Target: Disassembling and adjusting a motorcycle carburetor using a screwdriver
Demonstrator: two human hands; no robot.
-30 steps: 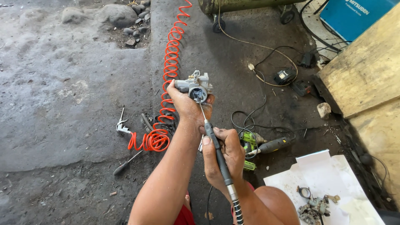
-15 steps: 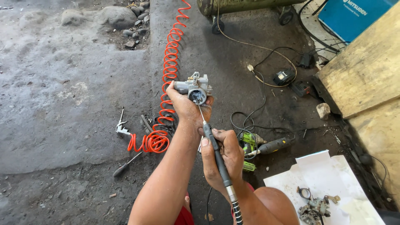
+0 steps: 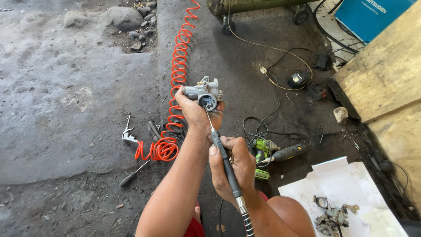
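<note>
My left hand (image 3: 195, 115) grips a small grey metal carburettor (image 3: 204, 93) and holds it up over the concrete floor, its round bore facing me. My right hand (image 3: 232, 169) is closed like a pen grip around the black handpiece of a flexible-shaft rotary tool (image 3: 226, 164). The tool's thin bit reaches up into the carburettor's bore. Its ribbed metal shaft runs down past my wrist and out of the bottom of the view.
An orange coiled air hose (image 3: 177, 87) with a blow gun (image 3: 128, 136) lies left of my arms. A screwdriver (image 3: 133, 174), a green power tool (image 3: 264, 149), cables, white paper (image 3: 346, 184) with small metal parts (image 3: 331, 215), wooden boards (image 3: 386, 70) and a wheeled tank (image 3: 258, 5) surround me.
Almost nothing differs; both hands hold the same grip, with the carburettor and tool shifted only slightly.
</note>
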